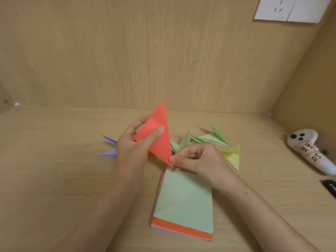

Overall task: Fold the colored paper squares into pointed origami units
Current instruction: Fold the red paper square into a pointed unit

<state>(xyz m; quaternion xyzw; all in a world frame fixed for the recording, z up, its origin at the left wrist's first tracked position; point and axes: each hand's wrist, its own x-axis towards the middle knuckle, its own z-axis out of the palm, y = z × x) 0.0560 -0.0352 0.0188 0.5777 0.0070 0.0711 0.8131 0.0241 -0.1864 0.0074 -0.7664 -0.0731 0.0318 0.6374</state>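
A red paper (160,135), folded into a triangle, is held up above the wooden desk. My left hand (133,144) grips its left side, thumb across the front. My right hand (196,158) pinches its lower corner between thumb and fingers. Below the hands lies a stack of paper squares (183,204) with a creased green sheet on top and an orange edge showing at the front. Finished pointed units lie behind the hands: green ones (211,138), a yellow one (232,156) and a purple one (110,148), partly hidden by my left hand.
A white controller (309,151) with a handwritten label lies at the right edge of the desk (54,170), a dark object (330,188) below it. Wooden walls close in behind and to the right. A white wall socket (289,9) sits at the upper right.
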